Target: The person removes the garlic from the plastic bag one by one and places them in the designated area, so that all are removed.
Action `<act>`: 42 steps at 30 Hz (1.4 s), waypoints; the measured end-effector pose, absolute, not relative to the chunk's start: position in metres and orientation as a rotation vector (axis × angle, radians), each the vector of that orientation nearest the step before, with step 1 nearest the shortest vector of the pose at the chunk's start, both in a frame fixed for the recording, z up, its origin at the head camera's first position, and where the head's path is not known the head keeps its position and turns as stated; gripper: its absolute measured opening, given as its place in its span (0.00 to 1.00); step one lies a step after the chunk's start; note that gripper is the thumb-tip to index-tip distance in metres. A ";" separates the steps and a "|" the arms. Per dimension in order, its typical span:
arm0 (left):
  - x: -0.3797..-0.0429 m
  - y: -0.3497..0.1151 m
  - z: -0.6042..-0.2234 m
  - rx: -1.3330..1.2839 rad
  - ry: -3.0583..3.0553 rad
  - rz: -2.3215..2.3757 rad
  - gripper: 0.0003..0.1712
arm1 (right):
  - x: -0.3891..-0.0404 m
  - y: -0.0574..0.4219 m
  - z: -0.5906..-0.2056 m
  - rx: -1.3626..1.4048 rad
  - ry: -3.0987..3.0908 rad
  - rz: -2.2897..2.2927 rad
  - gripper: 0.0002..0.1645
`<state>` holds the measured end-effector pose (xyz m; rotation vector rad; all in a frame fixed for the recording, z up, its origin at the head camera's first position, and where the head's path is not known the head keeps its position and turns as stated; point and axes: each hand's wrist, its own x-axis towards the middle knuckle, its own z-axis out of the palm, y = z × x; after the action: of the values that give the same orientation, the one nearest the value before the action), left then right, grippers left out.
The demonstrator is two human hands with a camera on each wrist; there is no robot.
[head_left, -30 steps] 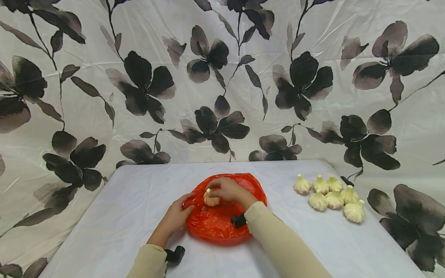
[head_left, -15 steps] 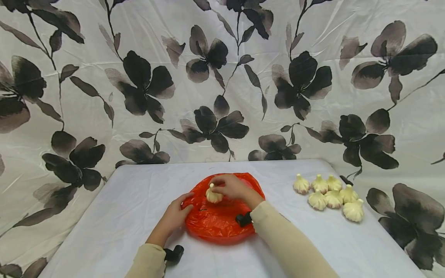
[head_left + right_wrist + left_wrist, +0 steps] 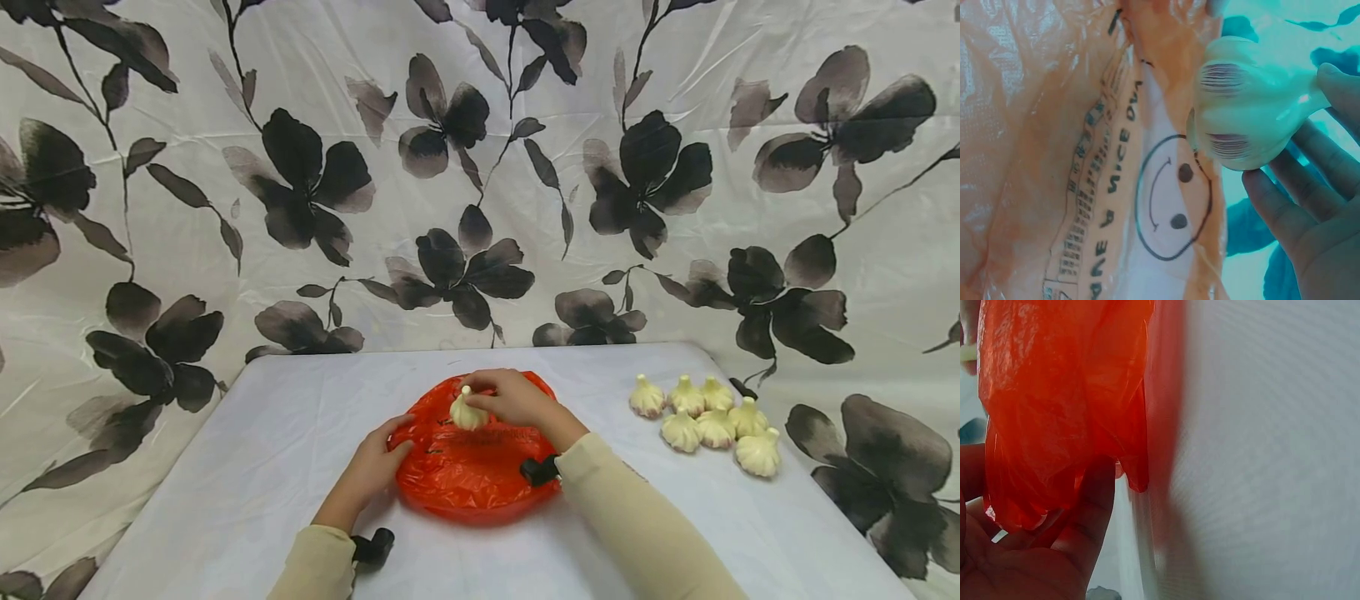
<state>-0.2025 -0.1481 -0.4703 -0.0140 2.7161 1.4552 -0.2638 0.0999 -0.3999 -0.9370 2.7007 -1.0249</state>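
Note:
A red plastic bag (image 3: 480,467) lies puffed up in the middle of the table, with printed words and a smiley face (image 3: 1175,197) on it in the right wrist view. My right hand (image 3: 517,400) pinches a pale garlic bulb (image 3: 467,412) by its stem, above the far part of the bag. Close up, the bulb (image 3: 1241,103) hangs beside the bag's film, its stem between thumb and fingers. At the bag's left side, my left hand (image 3: 375,462) grips the edge. Its fingers (image 3: 1091,519) pass behind the film in the left wrist view.
Several garlic bulbs (image 3: 716,421) stand grouped on the right side of the table. The table (image 3: 285,417) has a white cover. Behind it hangs a curtain (image 3: 555,250) with dark flowers. A black camera mount (image 3: 375,546) sits at each wrist.
My right hand has raised the garlic bulb and carried it slightly to the right and away from me. The left hand has stayed at the bag's left edge.

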 end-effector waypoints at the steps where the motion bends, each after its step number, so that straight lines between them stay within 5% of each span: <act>1: -0.202 -0.148 -0.471 -0.013 2.717 1.454 0.28 | -0.263 0.101 -0.399 -0.935 2.701 -1.037 0.18; 42: -0.206 -0.150 -0.467 0.020 2.715 1.446 0.29 | -0.219 0.232 -0.385 -0.774 2.794 -1.530 0.18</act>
<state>-0.2058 -0.1497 -0.4670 0.0204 2.7150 1.4458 -0.2187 0.2318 -0.3853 -0.7735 2.7943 -1.5296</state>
